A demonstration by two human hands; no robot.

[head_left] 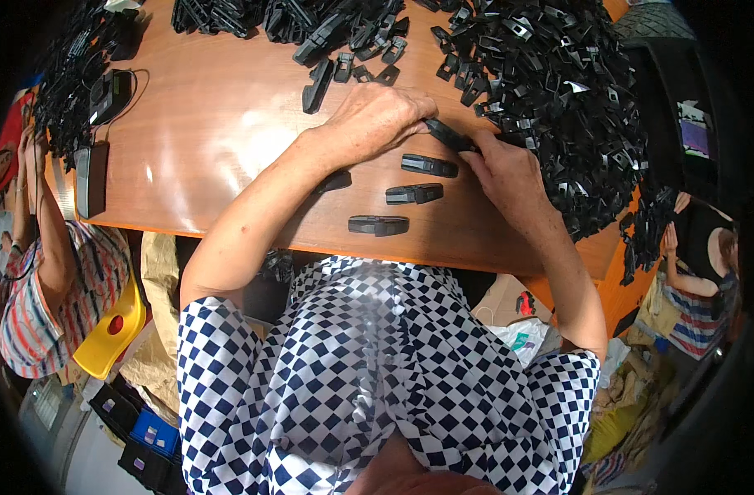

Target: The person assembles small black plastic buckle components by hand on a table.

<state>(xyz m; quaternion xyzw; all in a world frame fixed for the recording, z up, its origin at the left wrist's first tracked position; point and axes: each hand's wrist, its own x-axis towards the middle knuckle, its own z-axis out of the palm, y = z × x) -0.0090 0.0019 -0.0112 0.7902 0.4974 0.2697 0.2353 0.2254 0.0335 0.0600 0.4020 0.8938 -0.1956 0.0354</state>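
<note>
Over the wooden table, my left hand and my right hand grip opposite ends of one long black plastic part. Both hands have their fingers closed on it; the left fingertips are partly hidden. Just below it lie three similar black parts: an upper one, a middle one and a lower one. Another black part is half covered by my left forearm. Beyond my left hand rests a long black piece, with small black clips near it.
A big heap of small black clips fills the table's right side. Longer black parts are piled at the back, more at the left. A black corded device stands left. Co-workers sit on both sides, beside a yellow chair at left.
</note>
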